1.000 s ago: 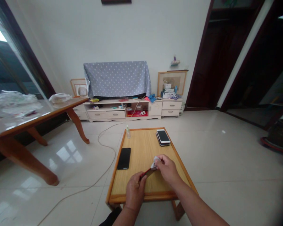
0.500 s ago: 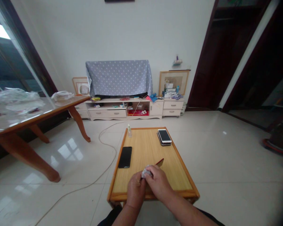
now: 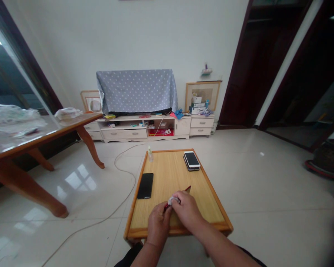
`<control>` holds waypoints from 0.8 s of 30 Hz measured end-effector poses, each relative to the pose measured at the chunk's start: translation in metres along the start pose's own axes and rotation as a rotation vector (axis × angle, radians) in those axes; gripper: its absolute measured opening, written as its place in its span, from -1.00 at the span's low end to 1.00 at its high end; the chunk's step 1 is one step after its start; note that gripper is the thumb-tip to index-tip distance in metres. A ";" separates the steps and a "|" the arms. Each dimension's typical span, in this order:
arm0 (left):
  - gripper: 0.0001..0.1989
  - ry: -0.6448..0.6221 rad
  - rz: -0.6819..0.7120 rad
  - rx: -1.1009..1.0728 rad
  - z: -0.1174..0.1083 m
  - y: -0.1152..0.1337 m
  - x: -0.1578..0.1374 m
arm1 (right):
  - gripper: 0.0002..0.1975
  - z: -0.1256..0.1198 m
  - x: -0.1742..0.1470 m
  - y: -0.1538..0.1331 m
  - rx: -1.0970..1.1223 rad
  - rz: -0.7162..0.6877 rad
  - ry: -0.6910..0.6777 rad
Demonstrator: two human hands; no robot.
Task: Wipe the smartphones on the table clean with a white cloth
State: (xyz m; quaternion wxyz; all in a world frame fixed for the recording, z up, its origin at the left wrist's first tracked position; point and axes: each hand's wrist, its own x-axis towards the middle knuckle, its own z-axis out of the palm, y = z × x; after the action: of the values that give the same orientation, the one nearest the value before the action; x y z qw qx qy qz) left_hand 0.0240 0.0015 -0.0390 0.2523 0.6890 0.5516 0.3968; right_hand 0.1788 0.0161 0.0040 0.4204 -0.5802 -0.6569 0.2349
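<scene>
Above the near part of the small wooden table [image 3: 167, 178], my left hand [image 3: 158, 222] is closed on the near end of a thin red-edged phone [image 3: 188, 189], mostly covered by my hands. My right hand [image 3: 187, 209] pinches a crumpled whitish cloth [image 3: 172, 200] against it; whether it is cloth or tissue is hard to make out. A black phone [image 3: 145, 185] lies flat to the left of my hands. Toward the far right corner sits a stack of phones, with a white-framed phone [image 3: 192, 159] on top.
A small clear spray bottle [image 3: 150, 155] stands at the table's far left corner. On the left is a larger table [image 3: 41, 139] bearing plastic bags. A cable [image 3: 100, 221] runs over the tiled floor. A low white cabinet [image 3: 125, 134] lines the back wall.
My right hand and the cloth have shifted slightly along the phone, and more of its red edge shows by my left hand. The whole view has turned a little.
</scene>
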 end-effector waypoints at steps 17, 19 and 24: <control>-0.69 0.003 0.009 0.032 0.006 -0.001 0.002 | -0.86 -0.040 0.026 0.033 -0.047 0.067 0.092; -0.69 0.000 0.010 0.017 0.006 0.000 0.002 | -0.84 -0.026 0.015 0.020 -0.028 -0.024 0.001; -0.68 -0.015 0.014 -0.011 0.005 0.003 0.002 | -0.81 -0.024 0.011 0.014 -0.012 -0.081 -0.058</control>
State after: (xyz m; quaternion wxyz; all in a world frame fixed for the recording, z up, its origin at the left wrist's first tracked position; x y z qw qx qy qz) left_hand 0.0294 0.0036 -0.0390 0.2576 0.6944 0.5425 0.3965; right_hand 0.2074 0.0251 0.0087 0.4067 -0.5486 -0.6933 0.2303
